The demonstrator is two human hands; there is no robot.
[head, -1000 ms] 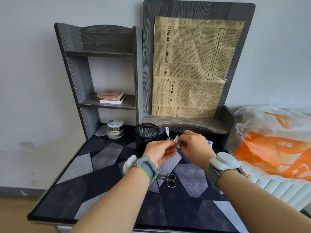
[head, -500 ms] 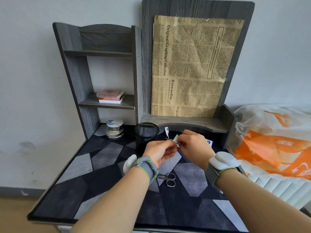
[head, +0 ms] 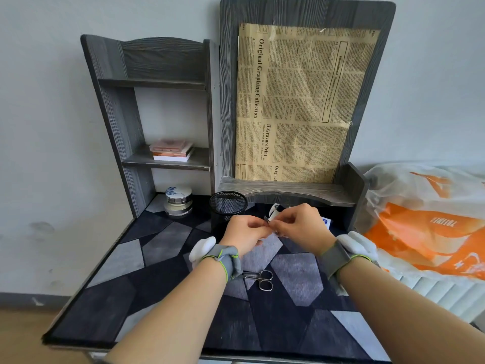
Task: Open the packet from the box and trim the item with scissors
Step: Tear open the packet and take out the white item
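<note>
White paper packet (head: pixel 273 210), pinched at its edges by fingertips of left hand (head: pixel 246 232) and right hand (head: pixel 301 227), held above the mat (head: pixel 299 279), beyond the scissors (head: pixel 258 278). Risk: an uneven pull rips into the item inside, or spills it. Versus half a second ago: packet's free end leans nearer right hand.

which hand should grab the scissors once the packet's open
Probably the right hand: the scissors lie with their loops toward its side and their blades under the wrist of the left hand, which could hold the packet.
</note>
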